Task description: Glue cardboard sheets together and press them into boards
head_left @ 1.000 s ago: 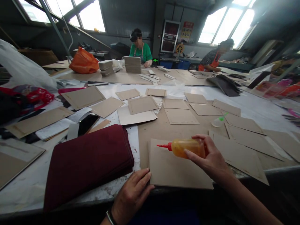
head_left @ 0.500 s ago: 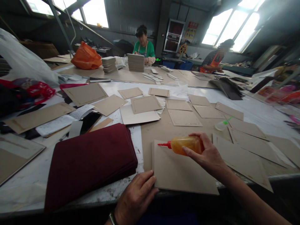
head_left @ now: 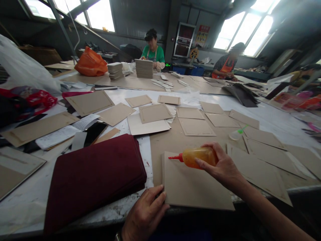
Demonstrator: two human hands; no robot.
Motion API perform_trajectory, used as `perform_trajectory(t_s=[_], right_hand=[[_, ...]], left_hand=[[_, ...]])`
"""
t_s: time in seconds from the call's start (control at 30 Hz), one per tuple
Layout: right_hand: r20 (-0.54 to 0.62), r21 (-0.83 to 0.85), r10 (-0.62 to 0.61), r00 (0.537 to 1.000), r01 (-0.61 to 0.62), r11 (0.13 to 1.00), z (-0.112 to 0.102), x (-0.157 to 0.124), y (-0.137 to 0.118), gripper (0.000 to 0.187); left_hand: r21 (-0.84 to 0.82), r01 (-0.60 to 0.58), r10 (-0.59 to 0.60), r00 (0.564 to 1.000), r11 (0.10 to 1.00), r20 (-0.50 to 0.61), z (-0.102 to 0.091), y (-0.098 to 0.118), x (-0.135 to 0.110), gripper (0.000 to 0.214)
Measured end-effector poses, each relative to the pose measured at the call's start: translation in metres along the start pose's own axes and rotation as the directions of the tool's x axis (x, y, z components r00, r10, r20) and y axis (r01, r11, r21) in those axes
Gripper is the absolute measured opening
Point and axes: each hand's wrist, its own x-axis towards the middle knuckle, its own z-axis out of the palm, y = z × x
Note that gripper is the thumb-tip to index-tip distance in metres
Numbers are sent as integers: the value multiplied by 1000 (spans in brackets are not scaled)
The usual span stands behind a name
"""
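In my right hand (head_left: 222,164) is a clear squeeze bottle (head_left: 199,157) of amber liquid, probably glue, tipped on its side. Its red nozzle (head_left: 176,157) points left, at the upper left corner of the top grey-brown cardboard sheet (head_left: 198,190); whether the tip touches is unclear. That sheet lies on a small stack at the table's front edge. My left hand (head_left: 146,211) rests its outstretched fingertips against the stack's lower left edge; its thumb is hidden. Left of it lies a pile of dark maroon covers (head_left: 95,180).
Several cardboard pieces with glue lines along their edges (head_left: 197,127) are spread across the table. A small green-tipped bottle (head_left: 235,135) stands to the right. Behind are an orange bag (head_left: 90,63), board stacks (head_left: 144,69) and two people (head_left: 152,53) working; a third is partly visible far right.
The view has shifted slightly. Both hands and the bottle keep nearly the same place over the cardboard stack.
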Motion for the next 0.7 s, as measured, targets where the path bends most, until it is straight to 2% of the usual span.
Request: perform_trajectory(t_s=[0.1, 0.2, 0.47, 0.7], right_hand=[[15, -17, -9, 1000, 9, 1000, -2, -1, 0, 36], [-20, -29, -24, 999, 24, 999, -1, 0, -1, 36], [-35, 41, -22, 999, 23, 999, 2, 6, -5, 36], [-36, 33, -58, 998, 60, 998, 6, 10, -5, 35]], left_hand=[[6, 4, -4, 1000, 1000, 1, 0, 0, -1, 29], [16, 11, -11, 1000, 1000, 3, 0, 1, 0, 28], [9, 38, -38, 999, 999, 15, -1, 3, 1, 28], [8, 38, -37, 999, 999, -4, -3, 4, 4, 26]])
